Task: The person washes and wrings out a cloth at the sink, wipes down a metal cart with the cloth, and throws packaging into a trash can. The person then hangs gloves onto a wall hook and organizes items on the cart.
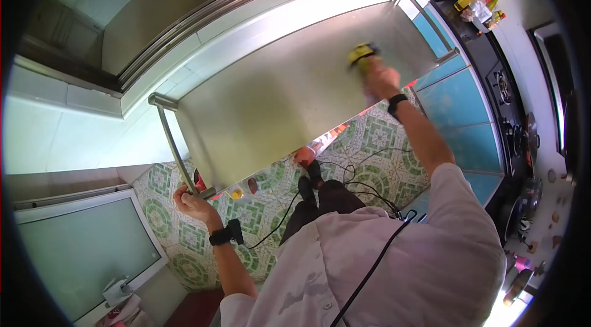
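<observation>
Floor (159,215): patterned tile, green and white. Wall (92,133), left: pale tile, below a metal window frame (184,23). Right side: blue cabinets (458,102) under a black counter (479,59); gas burner (503,87) set in it. Bottles (466,0) grouped at the counter's far end, dark pan (510,219) toward the near end. Lower left: frosted panel (83,256), white frame. Bright light (510,313) at lower right, source unclear

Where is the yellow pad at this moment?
In the head view, the yellow pad is in the right hand, over the right part of the metal tabletop.
</observation>
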The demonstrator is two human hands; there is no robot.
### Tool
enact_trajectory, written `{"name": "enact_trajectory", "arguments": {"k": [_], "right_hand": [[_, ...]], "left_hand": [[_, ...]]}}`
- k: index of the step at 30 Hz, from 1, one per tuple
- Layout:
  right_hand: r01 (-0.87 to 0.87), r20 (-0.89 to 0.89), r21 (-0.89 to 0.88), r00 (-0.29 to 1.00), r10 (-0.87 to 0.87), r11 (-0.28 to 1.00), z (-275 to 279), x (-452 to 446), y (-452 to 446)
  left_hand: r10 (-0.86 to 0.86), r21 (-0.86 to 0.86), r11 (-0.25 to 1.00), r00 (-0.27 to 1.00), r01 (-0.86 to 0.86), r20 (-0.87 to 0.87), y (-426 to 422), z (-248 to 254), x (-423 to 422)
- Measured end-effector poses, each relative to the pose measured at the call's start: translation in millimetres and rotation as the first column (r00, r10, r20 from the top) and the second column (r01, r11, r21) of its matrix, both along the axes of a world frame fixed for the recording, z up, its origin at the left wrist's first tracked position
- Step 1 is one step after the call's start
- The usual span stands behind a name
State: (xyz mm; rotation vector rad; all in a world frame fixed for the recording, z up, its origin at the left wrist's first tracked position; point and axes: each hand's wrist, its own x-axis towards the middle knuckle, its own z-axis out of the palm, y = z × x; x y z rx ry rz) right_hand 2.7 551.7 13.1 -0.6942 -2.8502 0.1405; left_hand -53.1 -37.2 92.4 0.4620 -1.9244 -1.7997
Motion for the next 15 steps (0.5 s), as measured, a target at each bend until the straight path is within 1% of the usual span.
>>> {"name": "enact_trajectory", "arguments": {"k": [1,2,3,4,5,6,7,8,9,10,11,12,13,15], "right_hand": [[-0.008,-0.001,0.001,1.0,0.008,1.0,2,-8,0],[0.239,0.021,-0.001,0.971,-0.239,0.971,7,-13,0],[0.476,0.047,0.001,0.879,-0.475,0.88,16,-12,-1],[0.119,0.429,0.21,0.881,-0.201,0.97,96,-16,-81],[-0.039,0.382,0.203,0.923,-0.043,0.978,60,-26,-120],[-0.204,0.339,0.214,0.933,0.123,0.955,25,-37,-159],[-0.356,0.304,0.244,0.911,0.278,0.902,-8,-48,-197],[-0.418,0.099,0.121,0.908,0.408,0.9,-10,-44,-257],[-0.498,-0.059,-0.039,0.867,0.496,0.866,-1,-32,-319],[-0.56,-0.113,-0.116,0.828,0.549,0.82,10,-24,-355],[-0.601,-0.161,-0.17,0.799,0.58,0.781,25,-17,-373],[-0.608,-0.212,-0.27,0.794,0.57,0.747,42,-12,-370],[-0.614,-0.259,-0.365,0.789,0.557,0.7,49,-7,-364],[-0.547,-0.282,-0.401,0.837,0.469,0.735,40,-6,-308]], "left_hand": [[0.018,0.007,1.0,1.0,-0.018,-0.021,0,-3,-2],[0.024,0.009,1.0,0.999,-0.024,-0.023,0,-4,-5],[0.028,0.046,0.999,0.999,-0.027,-0.029,1,-5,-5],[0.027,0.082,0.996,0.999,-0.024,-0.032,1,-6,-4],[0.021,0.015,1.0,0.998,-0.02,-0.054,0,-7,-3],[0.01,0.021,1.0,0.999,-0.008,-0.05,0,-7,-4],[0.0,0.006,1.0,0.999,0.0,-0.052,0,-7,-4],[-0.009,-0.013,1.0,0.999,0.009,-0.051,0,-5,-3],[-0.025,-0.049,0.998,1.0,0.024,-0.011,2,1,-1],[-0.043,-0.058,0.997,0.999,0.042,-0.012,4,5,-2],[0.003,-0.067,0.998,1.0,-0.003,0.005,6,9,-3],[0.05,-0.082,0.996,0.998,-0.048,0.028,4,12,-1],[0.001,-0.097,0.995,0.999,0.003,0.04,-11,-1,-3],[0.013,-0.097,0.995,0.999,-0.01,0.031,-5,3,-1]]}}
